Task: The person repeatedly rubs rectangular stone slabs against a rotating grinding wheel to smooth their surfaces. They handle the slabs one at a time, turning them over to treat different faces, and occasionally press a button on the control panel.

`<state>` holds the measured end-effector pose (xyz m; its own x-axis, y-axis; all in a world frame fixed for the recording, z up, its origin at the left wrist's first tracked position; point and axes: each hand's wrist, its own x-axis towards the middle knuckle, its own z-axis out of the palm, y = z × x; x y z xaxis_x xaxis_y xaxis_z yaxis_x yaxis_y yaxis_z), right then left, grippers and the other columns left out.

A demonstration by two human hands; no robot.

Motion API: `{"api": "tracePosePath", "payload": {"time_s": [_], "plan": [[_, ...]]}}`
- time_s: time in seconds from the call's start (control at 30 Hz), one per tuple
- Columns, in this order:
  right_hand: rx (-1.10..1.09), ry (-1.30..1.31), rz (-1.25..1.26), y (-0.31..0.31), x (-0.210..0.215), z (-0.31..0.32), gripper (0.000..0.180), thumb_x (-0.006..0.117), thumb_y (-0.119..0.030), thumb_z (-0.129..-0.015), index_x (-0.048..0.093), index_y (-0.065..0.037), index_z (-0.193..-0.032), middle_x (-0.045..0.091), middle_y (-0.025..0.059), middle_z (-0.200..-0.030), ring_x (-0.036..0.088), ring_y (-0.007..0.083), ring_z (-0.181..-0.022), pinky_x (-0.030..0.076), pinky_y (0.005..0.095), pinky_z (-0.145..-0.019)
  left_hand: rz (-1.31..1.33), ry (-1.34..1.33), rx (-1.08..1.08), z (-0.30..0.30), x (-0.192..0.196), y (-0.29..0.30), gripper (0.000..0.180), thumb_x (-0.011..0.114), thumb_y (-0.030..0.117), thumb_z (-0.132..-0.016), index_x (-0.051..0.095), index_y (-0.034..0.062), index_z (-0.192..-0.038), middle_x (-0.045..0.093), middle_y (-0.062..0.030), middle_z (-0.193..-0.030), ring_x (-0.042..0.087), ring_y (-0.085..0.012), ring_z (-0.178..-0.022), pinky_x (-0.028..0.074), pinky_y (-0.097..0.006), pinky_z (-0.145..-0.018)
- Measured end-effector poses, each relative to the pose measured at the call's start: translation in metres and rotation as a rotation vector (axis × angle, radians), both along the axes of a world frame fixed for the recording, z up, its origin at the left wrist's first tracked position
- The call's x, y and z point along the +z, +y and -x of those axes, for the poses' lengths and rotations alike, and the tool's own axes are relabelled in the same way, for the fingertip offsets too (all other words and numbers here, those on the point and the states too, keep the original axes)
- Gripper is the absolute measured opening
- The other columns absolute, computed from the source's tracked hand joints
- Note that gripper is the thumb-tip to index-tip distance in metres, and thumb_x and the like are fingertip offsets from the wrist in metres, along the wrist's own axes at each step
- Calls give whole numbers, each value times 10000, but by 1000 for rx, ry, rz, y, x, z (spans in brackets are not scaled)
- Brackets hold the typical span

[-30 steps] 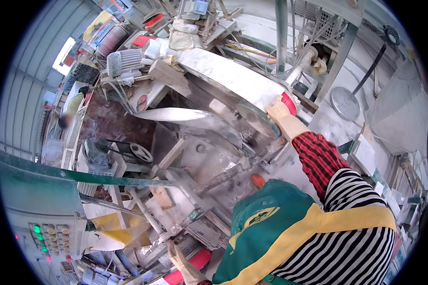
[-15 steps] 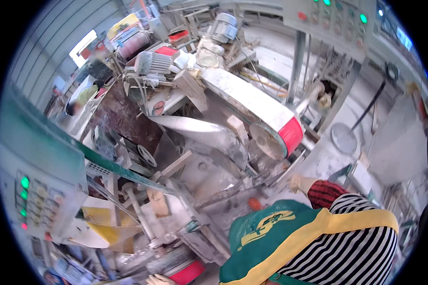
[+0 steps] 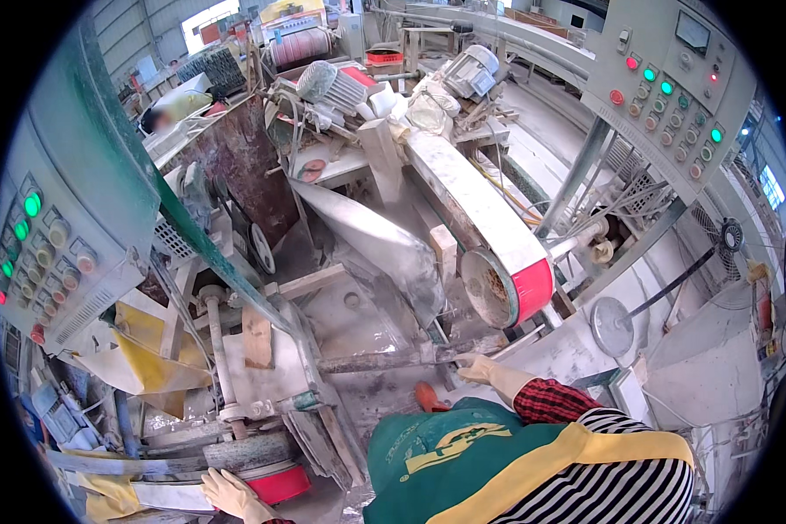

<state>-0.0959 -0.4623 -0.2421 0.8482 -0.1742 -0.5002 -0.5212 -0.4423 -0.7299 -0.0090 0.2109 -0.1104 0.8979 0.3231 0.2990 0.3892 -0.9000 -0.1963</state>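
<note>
A pale rubber glove covers my left hand (image 3: 231,496), its fingers stretched out over the white cover strip of the near belt machine. It lies beside that machine's red curved end (image 3: 278,485) and grey wheel (image 3: 246,452). My right hand (image 3: 496,377), gloved the same way, reaches forward with fingers extended. It is next to the dusty horizontal bar (image 3: 393,359); whether the fingertips touch the bar I cannot tell. Neither hand visibly holds anything. Beyond the right hand stands another belt machine with a long white cover (image 3: 472,196) and a red end (image 3: 533,290).
Control boxes with lit buttons hang at left (image 3: 70,218) and right (image 3: 672,87). A green post (image 3: 210,301) slants across the left. A wood block (image 3: 257,336) lies near the shaft. A round disc on a rod (image 3: 612,327) and a fan (image 3: 730,234) are at right. Another person (image 3: 175,109) is far left.
My view has shifted, bringing more of both control boxes into sight. My left hand shows more fully over the near machine's strip. My right hand is nearer the bar's end.
</note>
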Motion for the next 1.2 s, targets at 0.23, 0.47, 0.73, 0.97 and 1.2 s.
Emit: {"api": "tracePosePath", "payload": {"time_s": [0.23, 0.47, 0.73, 0.97, 1.2], "plan": [[-17, 119, -178, -6, -28, 11, 595, 666, -305, -862, 553, -101, -1409, 698, 172, -1184, 700, 237, -945, 567, 357, -824, 21, -65, 30, 13, 2, -5, 408, 492, 318, -1028, 563, 47, -1326, 519, -181, -1423, 436, -427, -1339, 347, -525, -1106], [12, 241, -62, -27, -22, 35, 493, 648, -273, -885, 588, -208, -1370, 715, 62, -765, 637, 155, -583, 520, 336, -487, 50, -148, 19, 11, 15, -28, 424, 528, 288, -997, 538, 24, -1329, 515, -177, -1409, 430, -402, -1321, 321, -509, -1126], [-183, 241, -229, -24, -37, 25, 574, 673, -141, -896, 519, -79, -1446, 722, 174, -935, 708, 263, -768, 602, 396, -676, 126, -200, 30, 13, 30, -49, 411, 540, 261, -984, 562, -16, -1287, 571, -187, -1343, 463, -414, -1311, 329, -505, -1130], [102, 173, 21, -33, -40, 8, 602, 656, -130, -889, 487, -60, -1463, 723, 174, -986, 708, 250, -800, 592, 354, -720, 142, -227, -10, 15, 33, -58, 393, 562, 241, -958, 561, -25, -1247, 579, -177, -1275, 466, -393, -1275, 339, -503, -1107], [-36, 183, -238, -24, -30, 12, 594, 646, -200, -877, 509, -72, -1440, 726, 172, -1048, 704, 249, -888, 577, 366, -774, 80, -299, -16, 16, 25, -61, 398, 562, 243, -954, 570, -26, -1248, 588, -174, -1263, 471, -390, -1259, 337, -494, -1104]]}}
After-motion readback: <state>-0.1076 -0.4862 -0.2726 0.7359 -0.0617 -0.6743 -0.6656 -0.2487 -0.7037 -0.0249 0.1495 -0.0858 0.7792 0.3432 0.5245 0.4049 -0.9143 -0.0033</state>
